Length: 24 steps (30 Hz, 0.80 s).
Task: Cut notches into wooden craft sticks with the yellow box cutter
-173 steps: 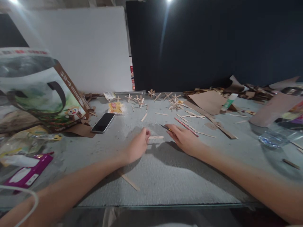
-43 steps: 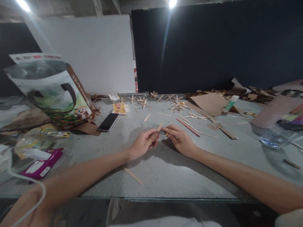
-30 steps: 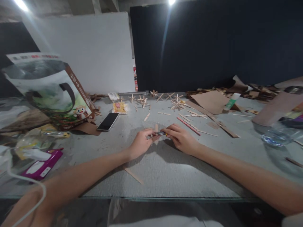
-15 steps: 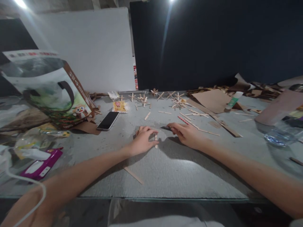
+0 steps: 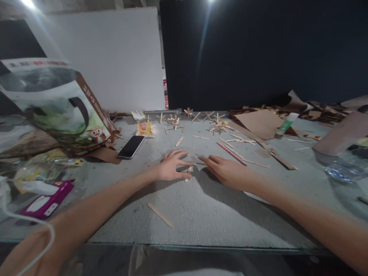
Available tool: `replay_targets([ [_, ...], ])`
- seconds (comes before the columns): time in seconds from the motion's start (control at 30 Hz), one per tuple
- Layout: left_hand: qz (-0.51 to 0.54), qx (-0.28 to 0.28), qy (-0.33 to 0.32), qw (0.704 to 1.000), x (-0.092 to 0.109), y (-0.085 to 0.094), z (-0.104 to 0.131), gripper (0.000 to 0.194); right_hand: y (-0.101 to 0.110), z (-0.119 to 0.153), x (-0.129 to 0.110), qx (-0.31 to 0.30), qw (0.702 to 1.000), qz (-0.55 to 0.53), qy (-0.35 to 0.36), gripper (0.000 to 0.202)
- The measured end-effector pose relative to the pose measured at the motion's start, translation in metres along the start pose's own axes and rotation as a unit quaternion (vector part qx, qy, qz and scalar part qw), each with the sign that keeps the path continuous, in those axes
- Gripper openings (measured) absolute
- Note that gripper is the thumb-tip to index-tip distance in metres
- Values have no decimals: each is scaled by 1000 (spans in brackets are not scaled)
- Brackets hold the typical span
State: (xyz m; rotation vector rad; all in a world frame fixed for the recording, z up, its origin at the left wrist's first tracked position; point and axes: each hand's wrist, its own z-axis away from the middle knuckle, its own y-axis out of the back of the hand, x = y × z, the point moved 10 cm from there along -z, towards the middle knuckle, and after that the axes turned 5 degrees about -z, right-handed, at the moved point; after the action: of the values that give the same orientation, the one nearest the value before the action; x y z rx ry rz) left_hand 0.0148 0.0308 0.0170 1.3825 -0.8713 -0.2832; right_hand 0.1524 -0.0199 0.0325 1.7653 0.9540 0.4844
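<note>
My left hand [image 5: 172, 165] rests on the table with its fingers spread forward. Its thumb and forefinger press a short wooden craft stick [image 5: 188, 174] against the tabletop. Close by on the right, my right hand [image 5: 222, 168] is closed round a utility knife [image 5: 199, 164]; only its thin grey blade end shows, pointing toward the stick, and the rest is hidden under the fingers. Whether the blade touches the stick I cannot tell. A longer craft stick [image 5: 160, 215] lies loose nearer the table's front edge.
Beyond my hands lie a red striped pencil [image 5: 231, 153], loose sticks and several crossed-stick pieces [image 5: 174, 121]. A phone [image 5: 131, 147] and a large printed bag [image 5: 66, 115] stand left, with a purple device [image 5: 48, 201]. Cardboard [image 5: 258, 122] and a glue stick [image 5: 287, 123] are right.
My right hand has turned lower and flatter, bringing the knife down beside the stick. My left fingers have stretched out further, and the stick beneath them is tilted a little.
</note>
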Motion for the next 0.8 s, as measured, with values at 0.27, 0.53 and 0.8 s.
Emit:
replay_targets([
  [0.27,21,-6,-11,1000,-9,-1,-1,58,8,-4,-10,-50,999,-16,-3,33],
  [0.53,22,-28,-5,999,-10,-2,-1,59,-1,-3,-12,-45,998,31,15,40],
  [0.8,19,-26,-1,999,-9,-2,1,58,-7,-7,-14,-101,994,-5,-45,37],
])
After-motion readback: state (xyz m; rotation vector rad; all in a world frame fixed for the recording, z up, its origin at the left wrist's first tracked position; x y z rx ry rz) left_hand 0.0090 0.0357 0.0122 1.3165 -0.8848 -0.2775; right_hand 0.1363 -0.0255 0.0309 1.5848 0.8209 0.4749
